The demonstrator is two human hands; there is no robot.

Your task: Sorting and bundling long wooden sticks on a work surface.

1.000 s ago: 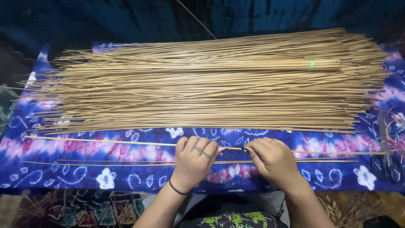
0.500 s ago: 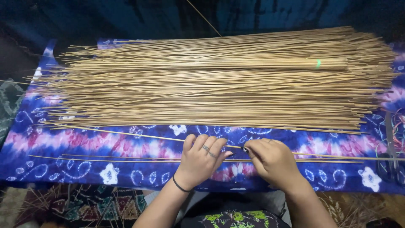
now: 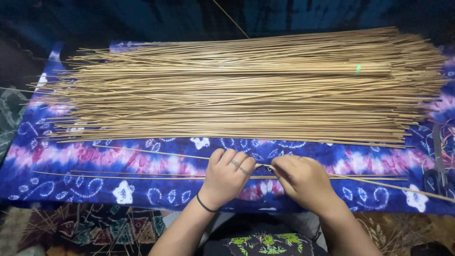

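Dark blue backdrop and a tie-dyed blue, purple and pink cloth (image 3: 142, 163) with white flower prints frame the work, seen from my own head looking down. My left hand (image 3: 227, 176) and right hand (image 3: 303, 182) meet at the near edge of the cloth, knuckles up, fingers curled and pressed together on a thin stick (image 3: 156, 152) that runs leftward and slightly away from me across the cloth. Both hands pinch it where they almost touch, though the fingertips are tucked under and I cannot tell exactly how they grip. Rings sit on two fingers of my left hand, and a black band (image 3: 204, 204) circles that wrist. Just beneath my hands two more loose sticks (image 3: 118, 174) lie nearly parallel along the cloth, partly hidden by my palms; to the right one long stick (image 3: 403, 187) angles off toward the frame's edge. Beyond them, well apart from my hands, a big heap of pale straw-coloured sticks (image 3: 246, 90) lies spread lengthwise over the far half of the cloth, its ends ragged on the left. A small green tie (image 3: 358, 69) marks one bundle near the right end. Scissors (image 3: 435, 178) rest at the right edge beside coloured threads (image 3: 448, 135) that are cut off and hard to make out. Patterned fabric (image 3: 85, 232) strewn with stick scraps shows at lower left
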